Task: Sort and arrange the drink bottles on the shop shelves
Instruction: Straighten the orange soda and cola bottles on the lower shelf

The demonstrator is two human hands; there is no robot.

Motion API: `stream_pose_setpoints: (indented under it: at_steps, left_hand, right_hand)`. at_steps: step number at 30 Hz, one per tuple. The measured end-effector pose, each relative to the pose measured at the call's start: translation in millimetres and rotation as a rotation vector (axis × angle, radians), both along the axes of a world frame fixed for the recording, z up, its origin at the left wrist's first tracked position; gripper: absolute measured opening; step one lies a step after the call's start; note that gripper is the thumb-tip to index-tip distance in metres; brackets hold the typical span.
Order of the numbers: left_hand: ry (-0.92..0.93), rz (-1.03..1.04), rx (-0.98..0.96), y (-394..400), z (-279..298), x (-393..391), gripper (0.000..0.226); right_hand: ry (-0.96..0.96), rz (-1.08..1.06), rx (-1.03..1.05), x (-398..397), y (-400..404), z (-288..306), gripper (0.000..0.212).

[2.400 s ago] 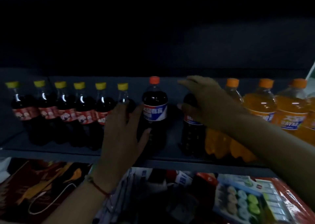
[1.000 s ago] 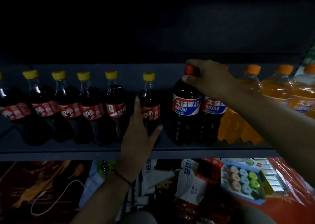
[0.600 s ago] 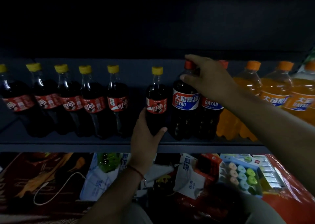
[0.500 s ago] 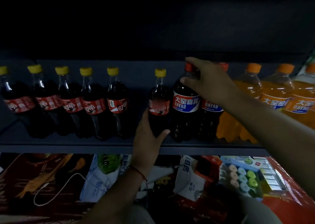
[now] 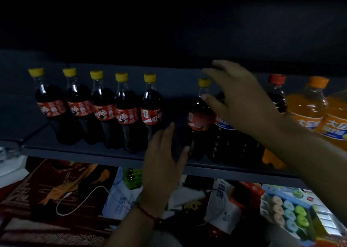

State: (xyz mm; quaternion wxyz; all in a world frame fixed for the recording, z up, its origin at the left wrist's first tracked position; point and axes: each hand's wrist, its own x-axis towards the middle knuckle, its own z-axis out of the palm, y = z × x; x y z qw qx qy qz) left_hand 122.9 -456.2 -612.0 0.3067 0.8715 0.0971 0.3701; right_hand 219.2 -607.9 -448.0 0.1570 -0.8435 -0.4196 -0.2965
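Several small cola bottles (image 5: 127,113) with yellow caps and red labels stand in a row on the dark shelf (image 5: 84,150). One more yellow-capped cola bottle (image 5: 200,119) stands apart, to the right of a gap, touching a larger blue-labelled cola bottle (image 5: 223,124). My left hand (image 5: 165,164) is open just left of that lone bottle's base, thumb close to it. My right hand (image 5: 240,100) hovers with fingers spread in front of the blue-labelled bottle, hiding its cap. A second red-capped cola bottle (image 5: 277,94) shows behind my wrist.
Orange soda bottles (image 5: 308,105) fill the shelf's right end. Below the shelf lie a red printed box (image 5: 47,196) with a white cable, white packets (image 5: 223,205) and a tray of coloured rolls (image 5: 289,214). The shelf above is dark.
The lone yellow-capped bottle has slid right against the blue-labelled bottle. My left hand has come off its base. My right hand has let go of the red cap and spread its fingers.
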Motion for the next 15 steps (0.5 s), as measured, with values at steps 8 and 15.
stream_pose_setpoints:
  at_steps: [8, 15]
  left_hand:
    - [0.063, 0.278, -0.136, 88, -7, -17, 0.079]
    - [0.13, 0.236, -0.221, 110, -23, 0, 0.072]
  right_hand:
    - [0.375, 0.227, -0.214, 6, 122, 29, 0.076]
    - [0.347, 0.158, -0.238, 23, 148, 32, 0.045]
